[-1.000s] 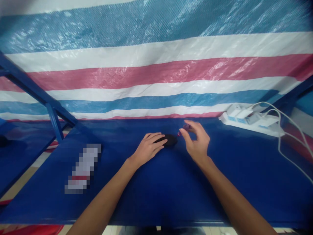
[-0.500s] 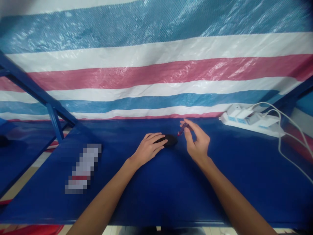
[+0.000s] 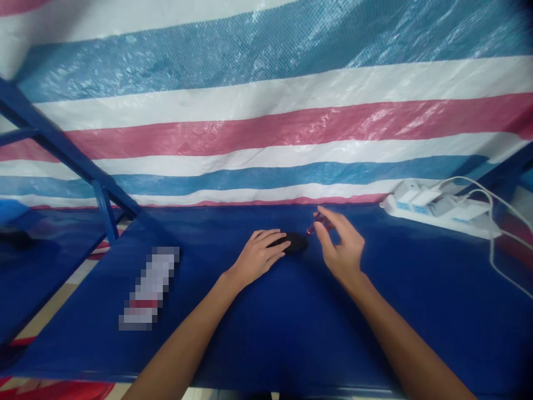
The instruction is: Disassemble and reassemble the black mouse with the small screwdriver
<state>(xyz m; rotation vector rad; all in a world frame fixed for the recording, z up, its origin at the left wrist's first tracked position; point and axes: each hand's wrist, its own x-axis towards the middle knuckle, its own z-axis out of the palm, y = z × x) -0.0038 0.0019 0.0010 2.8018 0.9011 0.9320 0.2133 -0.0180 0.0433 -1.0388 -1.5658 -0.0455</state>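
Note:
A black oval object, which looks like a computer mouse [image 3: 296, 243], lies on the blue table [image 3: 266, 316]. My left hand [image 3: 260, 253] rests on its left end, fingers laid over it. Just to the right, my right hand [image 3: 343, 241] pinches a small purple-red object [image 3: 315, 223] between thumb and fingers, with its reddish tip pointing down toward the black object. The fingers partly cover the small object, and its exact kind cannot be made out.
A pixelated white item with a red band [image 3: 151, 289] lies on the table at the left. A white power strip [image 3: 441, 214] with plugs and cables sits at the back right. A blue metal frame [image 3: 104, 208] stands at the left, before a striped sheet [image 3: 266, 133].
The whole view has shifted slightly, so everything appears a little further right. Both hands keep nearly the same places, and the small object is still in my right hand.

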